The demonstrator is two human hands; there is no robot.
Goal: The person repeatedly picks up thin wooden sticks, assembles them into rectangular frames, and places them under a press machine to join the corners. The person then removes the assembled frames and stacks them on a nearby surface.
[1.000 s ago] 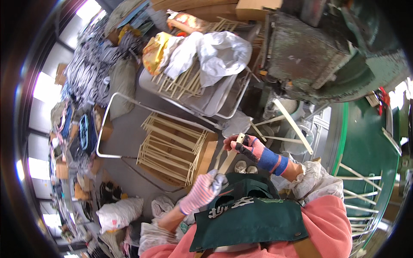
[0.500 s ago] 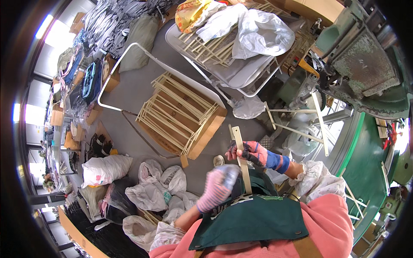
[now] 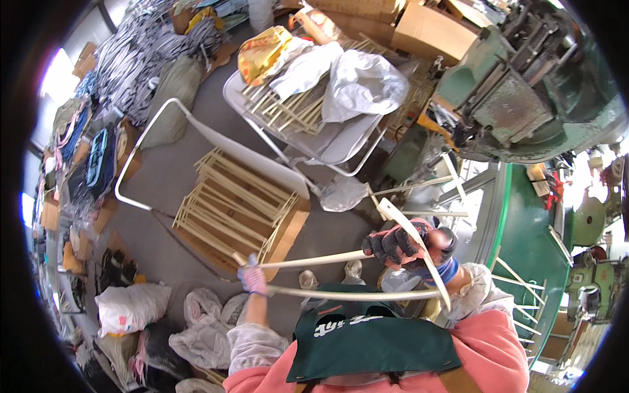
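My right hand [image 3: 409, 245], in a dark-palmed glove, is closed around a wide cream strip [image 3: 404, 221] with a hole near its upper end. Out to the left, my left hand [image 3: 253, 278] in a pink and grey glove grips the end of a cream strip frame. One long strip [image 3: 321, 259] runs from there to my right hand. A second long strip [image 3: 354, 296] bows across below it, to the lower end of the wide strip. How the strips are joined inside my hands is hidden.
Similar cream frames [image 3: 229, 203] lie stacked on cardboard [image 3: 293, 229] beyond my left hand. A folding chair [image 3: 321, 147] behind carries more strips and plastic bags [image 3: 363, 88]. A green machine [image 3: 517, 111] and a green table [image 3: 537, 242] stand at right. White sacks [image 3: 134, 308] sit lower left.
My left hand has moved out left and now grips the frame's end, so the strips are spread between both hands. My right hand has shifted slightly right. The view has turned a little.
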